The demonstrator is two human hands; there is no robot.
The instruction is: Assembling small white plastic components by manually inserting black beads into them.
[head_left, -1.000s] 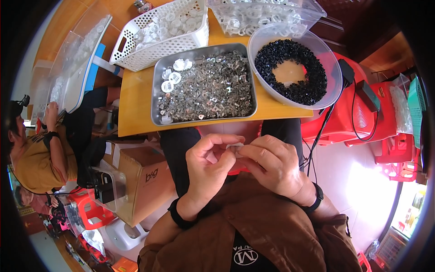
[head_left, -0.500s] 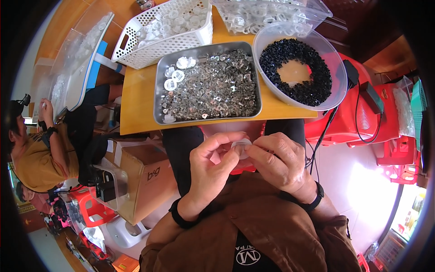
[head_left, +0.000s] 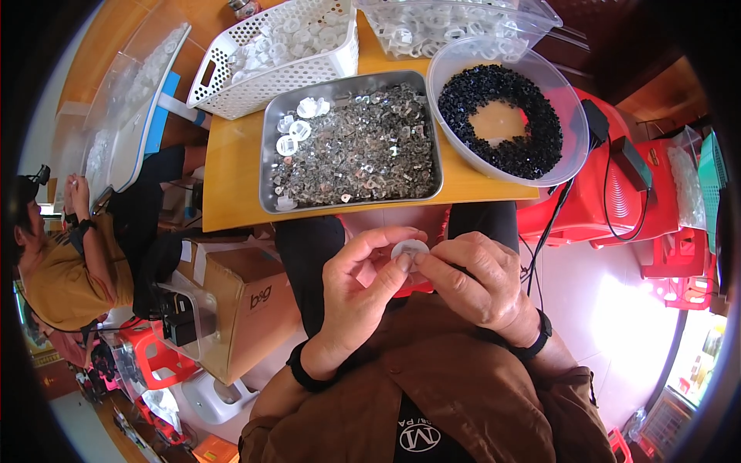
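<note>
Above my lap, a small round white plastic piece (head_left: 409,248) is pinched between both hands. My left hand (head_left: 364,272) grips its left side with thumb and forefinger. From the right, my right hand (head_left: 477,279) has its fingertips closed at the piece's edge; whether they hold a smaller part there is hidden. Just beyond the hands, a metal tray (head_left: 351,204) on the table holds many tiny clear and metallic parts. Several white round pieces (head_left: 288,145) lie at the tray's left side.
A round clear tub (head_left: 573,116) of small black parts overhangs the wooden table's (head_left: 231,174) right side. Behind stand a white perforated basket (head_left: 266,94) and a clear bin (head_left: 463,48), both filled with whitish plastic pieces. A cardboard box (head_left: 255,309) and another person (head_left: 73,255) are at left.
The white piece has turned a little, so its round face shows more. My right fingertips have shifted slightly lower against it. The view has moved a bit.
</note>
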